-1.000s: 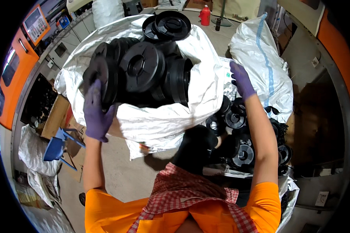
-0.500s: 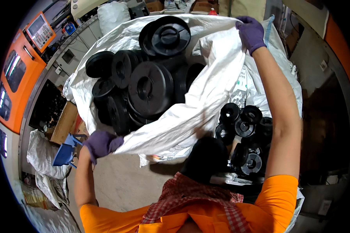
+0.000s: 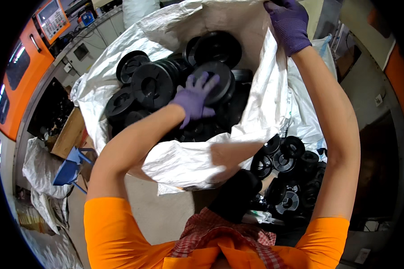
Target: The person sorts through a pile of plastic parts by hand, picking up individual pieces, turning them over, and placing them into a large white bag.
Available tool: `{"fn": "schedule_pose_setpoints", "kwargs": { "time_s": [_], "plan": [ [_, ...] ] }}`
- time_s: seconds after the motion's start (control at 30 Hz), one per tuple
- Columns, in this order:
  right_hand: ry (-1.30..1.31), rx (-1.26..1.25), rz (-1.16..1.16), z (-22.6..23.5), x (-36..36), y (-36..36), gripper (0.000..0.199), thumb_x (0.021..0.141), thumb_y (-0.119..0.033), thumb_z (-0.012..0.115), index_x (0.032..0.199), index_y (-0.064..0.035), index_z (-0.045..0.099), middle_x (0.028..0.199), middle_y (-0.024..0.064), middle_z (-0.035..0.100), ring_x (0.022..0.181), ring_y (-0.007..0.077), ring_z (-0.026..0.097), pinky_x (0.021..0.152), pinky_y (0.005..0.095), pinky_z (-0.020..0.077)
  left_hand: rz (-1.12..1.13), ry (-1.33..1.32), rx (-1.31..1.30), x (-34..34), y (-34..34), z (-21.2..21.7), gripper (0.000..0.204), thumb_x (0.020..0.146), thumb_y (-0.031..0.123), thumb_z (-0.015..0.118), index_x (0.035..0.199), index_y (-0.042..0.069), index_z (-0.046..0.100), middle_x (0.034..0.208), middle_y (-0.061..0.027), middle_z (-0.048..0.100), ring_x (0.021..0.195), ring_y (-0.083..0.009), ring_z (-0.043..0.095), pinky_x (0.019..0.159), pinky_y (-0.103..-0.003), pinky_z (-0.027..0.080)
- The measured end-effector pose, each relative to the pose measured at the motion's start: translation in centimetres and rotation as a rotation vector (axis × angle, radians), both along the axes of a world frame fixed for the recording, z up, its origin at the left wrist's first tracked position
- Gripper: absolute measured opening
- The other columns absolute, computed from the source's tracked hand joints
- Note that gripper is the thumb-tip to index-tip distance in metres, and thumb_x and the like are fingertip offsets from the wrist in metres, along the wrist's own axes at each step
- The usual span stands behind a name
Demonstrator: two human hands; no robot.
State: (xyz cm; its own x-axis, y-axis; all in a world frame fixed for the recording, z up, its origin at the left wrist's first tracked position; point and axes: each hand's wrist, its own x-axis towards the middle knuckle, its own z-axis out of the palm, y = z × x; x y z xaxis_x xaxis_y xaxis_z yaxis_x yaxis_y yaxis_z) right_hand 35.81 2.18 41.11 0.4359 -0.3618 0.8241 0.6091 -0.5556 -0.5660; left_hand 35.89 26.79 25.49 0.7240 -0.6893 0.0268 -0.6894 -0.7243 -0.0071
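A large white woven sack [image 3: 179,163] stands in front of me, filled with black plastic spools [image 3: 151,85]. My right hand [image 3: 291,24], in a purple glove, is closed on the sack's rim at the far right and holds it up high. Inside the sack, my gloved left hand [image 3: 194,102] lies with fingers spread against a round black spool [image 3: 225,86] in the middle of the heap. Its fingers are not wrapped round the spool. The lower part of the heap is hidden by my left forearm and the sack's near side.
Smaller black spools [image 3: 285,159] fill another white bag to the right, beside my leg. A blue plastic chair [image 3: 67,169] and crumpled white sacks [image 3: 42,166] are at the left. An orange machine [image 3: 24,71] with a control panel stands at the far left.
My left hand has let go of the sack's near rim and reached in onto the spools. My right hand still holds the rim, and the sack's mouth now gapes wider.
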Motion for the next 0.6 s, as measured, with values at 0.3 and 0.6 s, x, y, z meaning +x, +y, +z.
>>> {"fn": "schedule_pose_setpoints", "kwargs": {
  "time_s": [0.3, 0.6],
  "plan": [
    [-0.182, -0.946, -0.152, -4.7, -6.4, 9.2, 0.037, 0.076, -0.022, 0.068, 0.110, -0.0076, 0.060, 0.108, 0.0137, 0.059, 0.102, 0.0304, 0.057, 0.093, 0.0382, 0.0430, 0.296, 0.202, -0.062, 11.0, -3.9, -5.7, 0.065, 0.088, 0.025, 0.053, 0.142, 0.031, 0.017, 0.145, -0.0063, 0.025, 0.126, -0.0438, 0.028, 0.097, -0.058, 0.033],
    [0.574, 0.299, -0.300, -24.6, -23.8, -1.8, 0.032, 0.081, -0.018, 0.064, 0.109, -0.0026, 0.061, 0.097, 0.0163, 0.065, 0.091, 0.0280, 0.063, 0.080, 0.0358, 0.0490, 0.067, 0.605, -0.250, 9.3, 0.7, -1.7, 0.040, 0.089, 0.017, 0.057, 0.127, 0.007, 0.054, 0.117, -0.0115, 0.062, 0.101, -0.0220, 0.060, 0.092, -0.032, 0.045]
  ]
}}
